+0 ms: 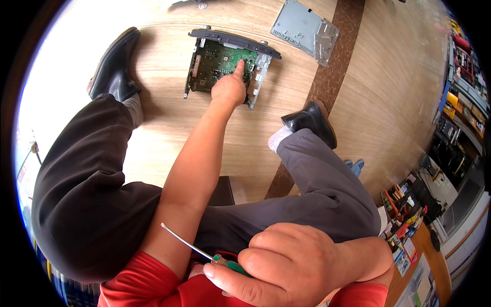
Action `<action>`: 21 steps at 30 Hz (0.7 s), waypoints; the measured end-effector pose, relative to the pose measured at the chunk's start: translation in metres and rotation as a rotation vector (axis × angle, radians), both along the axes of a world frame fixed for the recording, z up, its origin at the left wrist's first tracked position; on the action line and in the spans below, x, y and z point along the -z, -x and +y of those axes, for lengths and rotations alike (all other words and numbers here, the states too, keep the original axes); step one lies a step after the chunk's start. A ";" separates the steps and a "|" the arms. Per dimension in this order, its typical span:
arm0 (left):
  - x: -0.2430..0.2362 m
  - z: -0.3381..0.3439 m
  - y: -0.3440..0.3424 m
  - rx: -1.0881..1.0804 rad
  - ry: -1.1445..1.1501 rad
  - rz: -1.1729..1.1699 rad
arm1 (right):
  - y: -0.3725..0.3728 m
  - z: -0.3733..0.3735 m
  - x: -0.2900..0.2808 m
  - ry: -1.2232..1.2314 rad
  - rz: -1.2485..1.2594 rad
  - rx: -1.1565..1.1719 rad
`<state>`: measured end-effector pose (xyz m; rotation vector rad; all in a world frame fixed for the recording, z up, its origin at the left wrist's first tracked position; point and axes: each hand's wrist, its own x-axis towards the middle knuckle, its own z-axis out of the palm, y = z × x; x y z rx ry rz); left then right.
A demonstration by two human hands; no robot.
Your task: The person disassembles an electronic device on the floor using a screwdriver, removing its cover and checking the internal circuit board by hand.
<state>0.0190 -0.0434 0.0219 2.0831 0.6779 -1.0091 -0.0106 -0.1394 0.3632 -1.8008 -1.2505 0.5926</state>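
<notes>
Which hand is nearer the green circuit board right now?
Left. The left hand is over the green circuit board, index finger extended; the right hand is well away, close to the body, gripping a green-handled tool.

Strong white light comes in from the left of the opened circuit-board unit (225, 57), so harsh that the floor (166, 120) farthest that way burns out to blank white. Right of the unit, the boards keep their warm grain. Soft shadows fall rightward, one beside the unit, another spreading toward it from the black shoe (113, 69) on its left, whose leather shines. Below the unit, a screwdriver (190, 245) shaft catches a thin glint. The board looks fairly crisp, though its smallest parts blur together. Far right of it, shelves (463, 110) bow, dim and soften against the black rim.
</notes>
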 end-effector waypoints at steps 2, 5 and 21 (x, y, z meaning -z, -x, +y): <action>-0.001 0.001 0.000 0.000 0.002 0.005 | -0.002 -0.001 0.000 0.001 -0.031 -0.041; -0.002 0.000 0.000 -0.007 0.004 -0.003 | -0.001 -0.002 0.001 0.015 -0.010 -0.046; -0.001 0.000 0.002 -0.022 -0.002 -0.017 | 0.002 -0.003 0.004 -0.001 -0.022 -0.040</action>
